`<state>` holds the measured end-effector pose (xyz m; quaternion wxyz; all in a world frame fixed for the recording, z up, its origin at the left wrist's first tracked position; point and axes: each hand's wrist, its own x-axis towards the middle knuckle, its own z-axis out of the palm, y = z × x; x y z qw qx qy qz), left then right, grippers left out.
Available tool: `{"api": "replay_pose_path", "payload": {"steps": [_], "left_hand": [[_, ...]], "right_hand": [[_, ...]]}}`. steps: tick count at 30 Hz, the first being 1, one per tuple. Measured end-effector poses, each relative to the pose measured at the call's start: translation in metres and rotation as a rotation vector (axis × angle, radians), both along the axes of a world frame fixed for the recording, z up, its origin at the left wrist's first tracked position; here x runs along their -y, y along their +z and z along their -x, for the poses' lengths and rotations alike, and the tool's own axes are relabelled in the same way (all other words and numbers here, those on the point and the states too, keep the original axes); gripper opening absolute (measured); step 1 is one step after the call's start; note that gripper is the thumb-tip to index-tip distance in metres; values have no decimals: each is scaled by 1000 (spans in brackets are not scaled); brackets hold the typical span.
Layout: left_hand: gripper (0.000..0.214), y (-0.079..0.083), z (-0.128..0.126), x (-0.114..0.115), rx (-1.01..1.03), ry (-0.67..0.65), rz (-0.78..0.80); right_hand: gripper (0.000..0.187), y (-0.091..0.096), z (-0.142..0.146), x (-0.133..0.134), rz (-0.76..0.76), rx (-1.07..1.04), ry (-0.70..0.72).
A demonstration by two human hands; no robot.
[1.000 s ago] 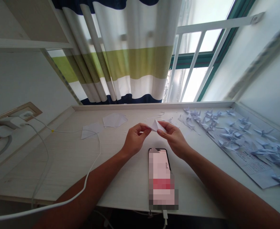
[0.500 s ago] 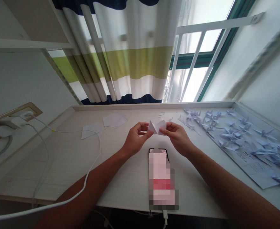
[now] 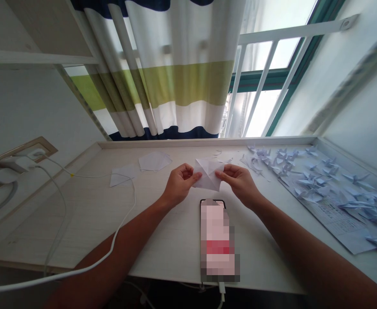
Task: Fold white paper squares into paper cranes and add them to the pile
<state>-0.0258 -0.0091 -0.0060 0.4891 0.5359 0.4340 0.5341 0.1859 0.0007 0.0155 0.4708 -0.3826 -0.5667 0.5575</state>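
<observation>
A small square of white paper (image 3: pixel 209 175) with diagonal creases is spread out above the desk. My left hand (image 3: pixel 181 182) pinches its left edge between thumb and fingers. On the opposite edge, my right hand (image 3: pixel 236 179) holds the paper in the same kind of pinch. Just below it, nearer to me, a phone (image 3: pixel 216 240) lies on the desk, its screen blurred out and a cable plugged into its lower end.
Many folded paper cranes (image 3: pixel 313 180) cover the right side, some on a printed sheet (image 3: pixel 339 225). White paper sheets (image 3: pixel 155 162) lie at the back left of the desk (image 3: pixel 95 223). A white cable (image 3: pixel 133 197) from the wall socket (image 3: pixel 17 163) crosses my left arm.
The paper was folded into a peaked shape and is now opened nearly flat, facing me. My left hand has shifted slightly left; the right hand has barely moved.
</observation>
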Motion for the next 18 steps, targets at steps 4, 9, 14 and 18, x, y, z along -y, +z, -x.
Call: {"api": "replay_pose_path", "payload": {"steps": [4, 9, 14, 18], "left_hand": [[47, 4, -1, 2, -16, 2, 33], [44, 4, 0, 1, 33, -44, 56], [27, 2, 0, 1, -17, 0, -87], [22, 2, -4, 7, -52, 29, -138]], "right_hand": [[39, 0, -4, 0, -72, 133, -91], [45, 3, -10, -2, 25, 46, 85], [47, 1, -11, -4, 130, -81, 192], [34, -2, -6, -4, 55, -9, 122]]}}
